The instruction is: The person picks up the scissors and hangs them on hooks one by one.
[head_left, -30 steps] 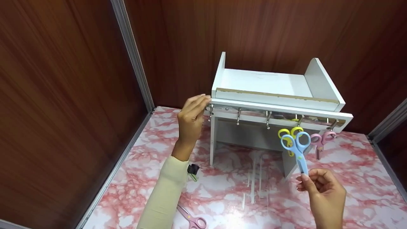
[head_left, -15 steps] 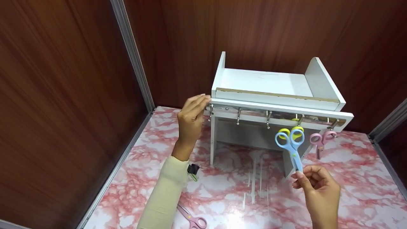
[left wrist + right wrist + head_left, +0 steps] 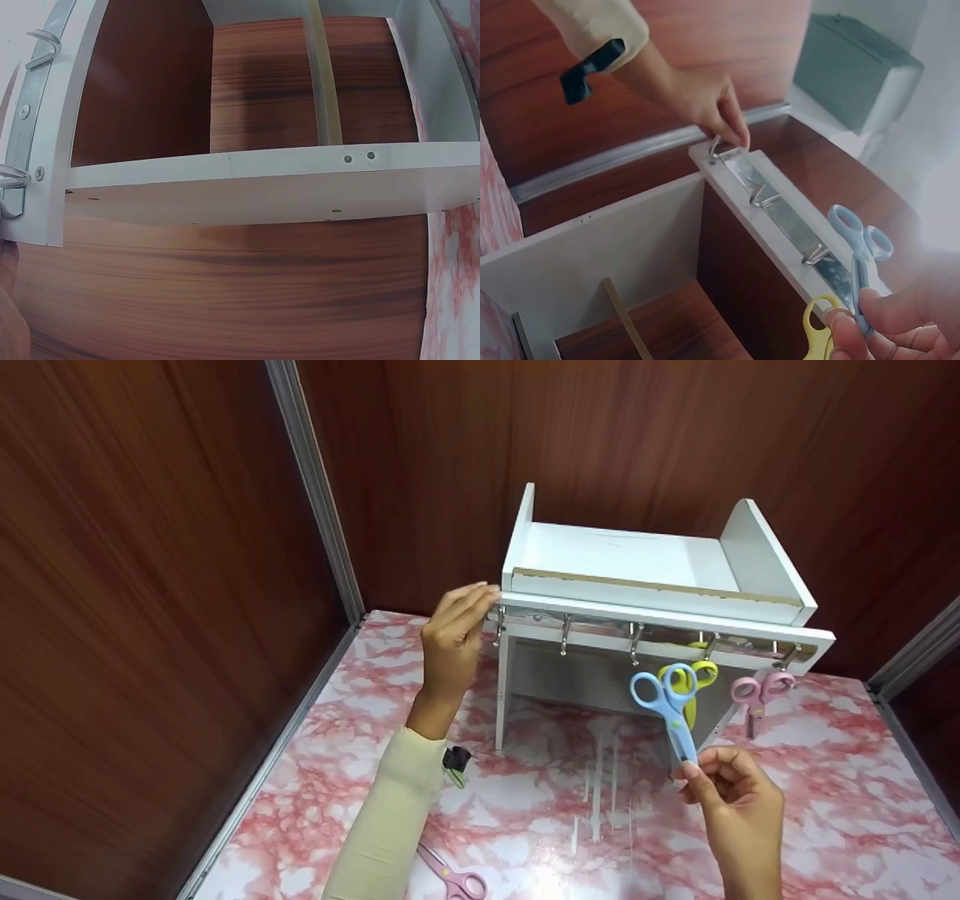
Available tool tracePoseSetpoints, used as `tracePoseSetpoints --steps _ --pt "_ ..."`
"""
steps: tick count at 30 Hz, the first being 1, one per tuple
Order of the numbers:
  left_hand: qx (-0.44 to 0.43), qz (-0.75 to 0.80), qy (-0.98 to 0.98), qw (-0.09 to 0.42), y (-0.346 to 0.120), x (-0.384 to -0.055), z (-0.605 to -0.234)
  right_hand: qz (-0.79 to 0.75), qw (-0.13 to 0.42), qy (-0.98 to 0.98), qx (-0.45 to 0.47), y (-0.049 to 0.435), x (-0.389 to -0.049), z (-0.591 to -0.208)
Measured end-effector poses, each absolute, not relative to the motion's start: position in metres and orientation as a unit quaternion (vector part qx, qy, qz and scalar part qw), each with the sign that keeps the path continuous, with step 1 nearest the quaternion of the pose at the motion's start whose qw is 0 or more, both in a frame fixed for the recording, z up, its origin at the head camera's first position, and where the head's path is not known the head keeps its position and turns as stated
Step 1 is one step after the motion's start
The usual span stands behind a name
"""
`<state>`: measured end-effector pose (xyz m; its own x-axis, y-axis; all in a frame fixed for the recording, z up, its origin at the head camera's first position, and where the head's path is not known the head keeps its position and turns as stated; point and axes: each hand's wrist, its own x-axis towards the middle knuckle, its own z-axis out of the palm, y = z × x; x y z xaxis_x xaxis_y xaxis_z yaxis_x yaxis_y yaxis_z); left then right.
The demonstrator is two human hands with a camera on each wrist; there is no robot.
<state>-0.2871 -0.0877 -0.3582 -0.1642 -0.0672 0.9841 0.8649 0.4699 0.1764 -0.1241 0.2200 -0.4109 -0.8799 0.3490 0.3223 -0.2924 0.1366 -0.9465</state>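
Right hand [image 3: 742,806] pinched blue scissors [image 3: 673,712] by the tip, drifting left, nearer the bare middle hook [image 3: 635,643] (unhung, mind); left hand [image 3: 452,637] rested straight-fingered on the rail [image 3: 667,617].

Shelf unit [image 3: 630,559] on table [image 3: 300,780], wall [image 3: 420,472] behind. Hook rail [image 3: 600,628] along unit's front, left hand [image 3: 454,630] at rail's left end. End scissors [image 3: 759,705] on rightmost hook; neighbouring scissors [image 3: 691,711] on next hook leftward. Held scissors [image 3: 673,712] in right hand [image 3: 739,802], before neighbouring scissors. Loose scissors [image 3: 452,876] on table, just right of left sleeve [image 3: 382,825].
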Motion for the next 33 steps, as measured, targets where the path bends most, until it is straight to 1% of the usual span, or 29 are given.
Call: tracePoseSetpoints --steps 9,20,33 --pt "-0.311 -0.407 -0.648 0.564 -0.088 -0.287 -0.358 0.653 0.25 -0.714 0.026 0.218 -0.129 -0.413" --pt "-0.313 -0.414 -0.643 0.563 -0.087 -0.287 -0.359 0.65 0.232 -0.723 -0.014 0.214 -0.132 -0.411" --pt "-0.311 -0.41 -0.645 0.565 -0.089 -0.287 -0.359 0.663 0.228 -0.714 0.001 0.21 -0.137 -0.411"
